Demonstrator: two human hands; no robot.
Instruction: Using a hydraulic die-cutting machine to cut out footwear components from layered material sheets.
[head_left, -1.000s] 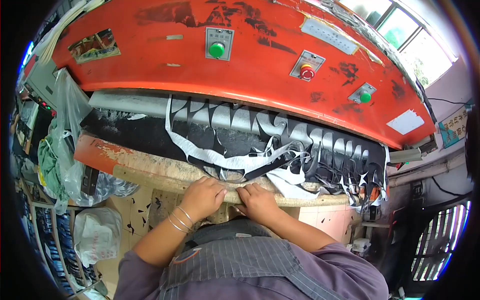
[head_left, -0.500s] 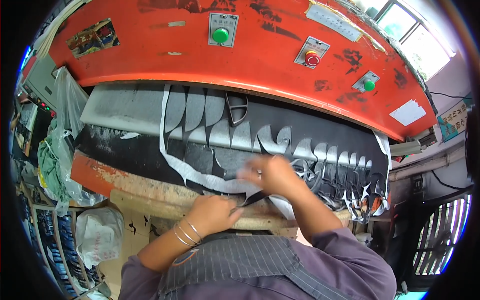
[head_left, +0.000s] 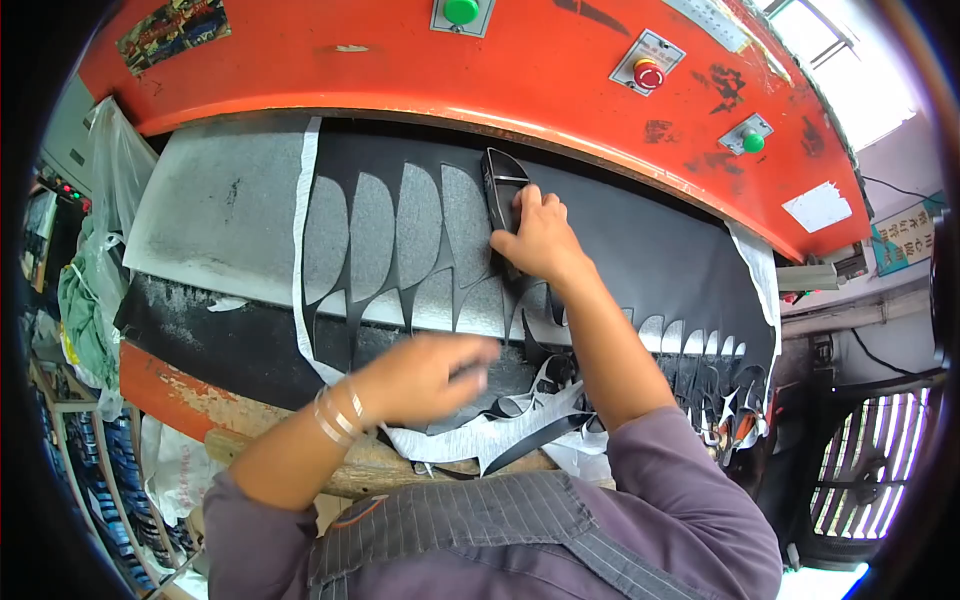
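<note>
My right hand point(head_left: 540, 235) grips the lower end of a half-moon cutting die point(head_left: 508, 181), a metal frame with a crossbar. The die stands on a black sheet point(head_left: 640, 250) of leather-like material, beside a row of half-moon cut-outs. Through these holes a grey board point(head_left: 235, 200) shows. My left hand point(head_left: 425, 375), blurred by motion, hovers over the near edge of the sheet with thumb and fingers apart and nothing visible in it. Below it lie curled offcut strips point(head_left: 460, 440), black on one face and whitish on the other.
An orange press beam point(head_left: 400, 70) spans the far side, with green buttons point(head_left: 461, 11) and a red stop button point(head_left: 648, 74). More scraps point(head_left: 735, 405) hang at the sheet's right end. Plastic bags point(head_left: 120, 170) hang at the left. A worn wooden ledge point(head_left: 360, 480) runs along my side.
My right hand has moved up from the offcuts onto the die. My left hand has lifted from the near edge. The sheet lies flatter, with offcut strips pulled toward me.
</note>
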